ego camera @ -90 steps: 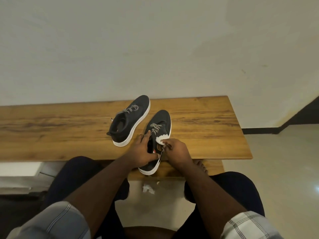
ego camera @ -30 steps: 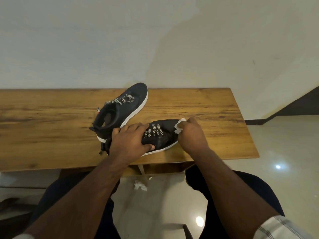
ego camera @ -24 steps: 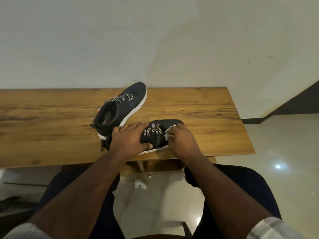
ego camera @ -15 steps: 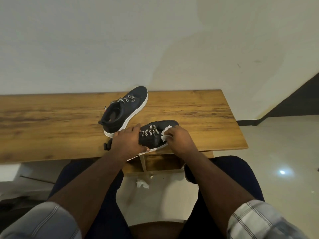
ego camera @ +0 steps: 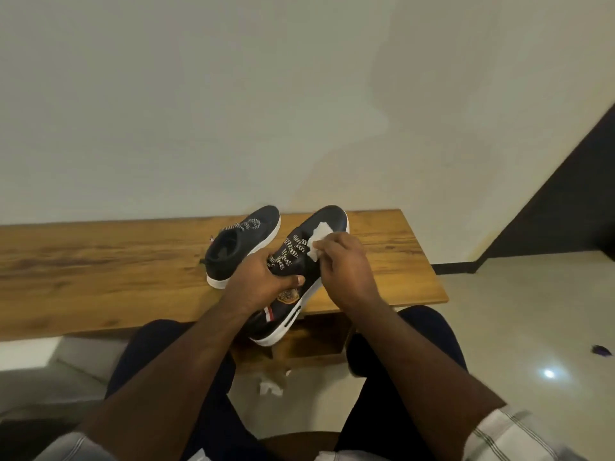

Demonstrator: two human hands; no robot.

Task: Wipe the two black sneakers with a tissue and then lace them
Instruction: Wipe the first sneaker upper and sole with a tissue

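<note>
While my left hand (ego camera: 266,281) grips the near sneaker (ego camera: 299,277) over the table (ego camera: 100,261) edge, my right hand (ego camera: 342,271) pinches the tissue (ego camera: 317,241) against its toe; a loosened grip could drop it.

A single wide-angle head view looks forward and down from a seated person's height, close above the forearms that fill the lower frame. The wooden bench (ego camera: 100,281) crosses mid-frame; the pale wall (ego camera: 233,94) fills the upper half.
</note>
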